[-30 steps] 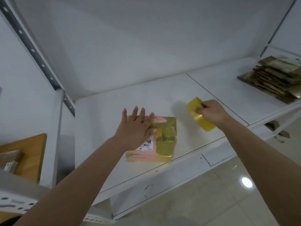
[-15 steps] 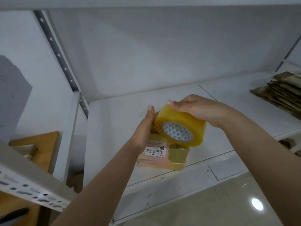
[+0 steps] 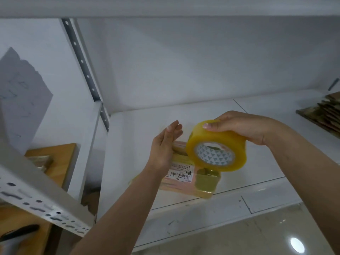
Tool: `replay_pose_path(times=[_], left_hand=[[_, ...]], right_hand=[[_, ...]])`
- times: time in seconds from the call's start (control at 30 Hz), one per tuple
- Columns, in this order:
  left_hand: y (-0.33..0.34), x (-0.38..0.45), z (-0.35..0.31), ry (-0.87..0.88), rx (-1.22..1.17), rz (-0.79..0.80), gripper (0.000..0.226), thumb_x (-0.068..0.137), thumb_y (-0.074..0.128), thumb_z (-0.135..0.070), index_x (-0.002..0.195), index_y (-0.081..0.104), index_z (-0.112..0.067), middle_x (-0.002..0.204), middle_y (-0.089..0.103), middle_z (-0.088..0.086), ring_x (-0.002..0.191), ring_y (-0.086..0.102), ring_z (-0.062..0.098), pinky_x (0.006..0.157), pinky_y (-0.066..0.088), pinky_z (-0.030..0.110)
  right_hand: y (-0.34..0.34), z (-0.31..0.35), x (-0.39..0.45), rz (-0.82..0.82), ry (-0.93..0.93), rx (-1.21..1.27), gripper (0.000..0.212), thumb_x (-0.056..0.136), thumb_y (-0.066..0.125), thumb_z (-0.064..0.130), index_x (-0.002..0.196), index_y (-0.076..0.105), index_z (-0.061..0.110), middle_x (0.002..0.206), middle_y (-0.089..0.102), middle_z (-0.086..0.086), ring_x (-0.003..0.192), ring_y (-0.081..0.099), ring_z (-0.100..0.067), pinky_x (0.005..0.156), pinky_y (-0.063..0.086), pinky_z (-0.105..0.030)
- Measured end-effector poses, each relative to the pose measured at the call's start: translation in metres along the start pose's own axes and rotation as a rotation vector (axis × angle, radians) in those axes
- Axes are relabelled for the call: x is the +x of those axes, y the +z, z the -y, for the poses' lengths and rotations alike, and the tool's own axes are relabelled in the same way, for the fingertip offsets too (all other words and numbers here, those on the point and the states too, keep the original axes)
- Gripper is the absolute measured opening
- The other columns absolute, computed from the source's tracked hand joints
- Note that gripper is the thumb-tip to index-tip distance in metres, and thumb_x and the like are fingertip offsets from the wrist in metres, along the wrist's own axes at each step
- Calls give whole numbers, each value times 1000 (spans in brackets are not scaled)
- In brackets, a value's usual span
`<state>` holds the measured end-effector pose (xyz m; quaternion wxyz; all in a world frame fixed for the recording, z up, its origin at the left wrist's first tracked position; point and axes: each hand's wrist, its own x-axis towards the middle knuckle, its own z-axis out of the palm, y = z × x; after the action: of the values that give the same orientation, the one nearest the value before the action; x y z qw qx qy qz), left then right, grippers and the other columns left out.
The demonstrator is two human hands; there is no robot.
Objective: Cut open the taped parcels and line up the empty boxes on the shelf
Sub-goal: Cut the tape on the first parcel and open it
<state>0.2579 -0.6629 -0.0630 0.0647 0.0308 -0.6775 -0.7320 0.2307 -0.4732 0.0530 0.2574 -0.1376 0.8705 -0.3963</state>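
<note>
The white metal shelf (image 3: pixel 266 126) fills the middle of the frame, and the taped parcel (image 3: pixel 191 181) lies near its front edge, just below centre, label up and sealed as far as I can see. A stack of flattened cartons (image 3: pixel 323 113) sits at the far right edge. What has changed: a second ago my left hand (image 3: pixel 163 150) was pressing flat on the parcel; now it is lifted off, fingers straight, empty, palm turned toward the roll of yellow packing tape (image 3: pixel 217 146) at centre. My right hand (image 3: pixel 244 127) has brought that roll in over the parcel and grips it from above, fingers curled round its rim. I judge no cutting has begun — I see no blade in either hand.
</note>
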Motion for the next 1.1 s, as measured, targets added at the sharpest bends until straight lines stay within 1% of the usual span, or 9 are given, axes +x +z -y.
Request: replay_pose_path(times=[0.13,0.23,0.3,0.37,0.43,0.57,0.73,0.9,1.1], left_hand=[[-24,2,2,20,168,5,44,103,38,-40,140,51,-21,141,54,-6,129,49,5,108,39,22],[-48,3,13,-34,162,-61,47,102,37,-43,142,50,-22,147,47,-7,137,39,10,76,44,3],[-51,0,20,-134,96,-44,51,99,40,-48,143,48,-23,148,46,-7,138,39,14,74,46,12],[-48,-7,28,-208,62,-14,67,88,43,-60,145,46,-23,149,46,-4,138,41,18,100,43,31],[-45,-12,37,-257,58,33,72,83,41,-64,141,51,-23,141,55,2,131,50,19,110,40,39],[-41,-15,46,-318,84,46,54,103,28,-50,117,69,-17,101,75,6,95,71,17,76,55,23],[-41,-13,55,-500,-223,23,52,94,47,-54,119,69,-14,117,70,16,109,66,33,99,49,51],[-29,-12,58,-609,-297,-134,45,102,42,-44,91,74,-14,91,76,13,76,73,26,82,56,44],[-30,-9,61,-587,-262,-139,30,105,42,-21,119,65,-10,106,73,16,92,71,31,82,58,45]], right_hand=[[12,12,8,-41,31,-85,62,51,64,67,81,71,13,80,75,-8,75,70,-24,72,51,-34],[22,18,14,-81,28,-141,60,56,65,72,72,68,14,69,72,-3,68,68,-22,64,49,-30],[27,19,19,-139,17,-150,71,58,66,74,83,73,7,76,74,-7,70,70,-21,62,50,-29],[32,22,22,-184,24,-150,70,65,69,70,90,74,5,79,75,-8,69,70,-20,61,50,-27],[35,24,24,-205,19,-161,63,69,71,67,86,73,6,76,73,-5,66,69,-18,59,49,-26],[39,26,31,-225,10,-175,62,70,72,66,81,73,5,78,73,-10,65,68,-19,61,50,-29],[38,26,31,-240,22,-171,61,71,71,64,82,74,5,78,74,-10,69,71,-23,62,51,-30],[39,26,31,-246,24,-171,58,72,71,64,81,73,6,77,73,-10,68,70,-23,61,50,-29],[42,26,31,-253,9,-161,60,73,71,63,86,74,5,80,74,-10,73,72,-25,62,51,-29]])
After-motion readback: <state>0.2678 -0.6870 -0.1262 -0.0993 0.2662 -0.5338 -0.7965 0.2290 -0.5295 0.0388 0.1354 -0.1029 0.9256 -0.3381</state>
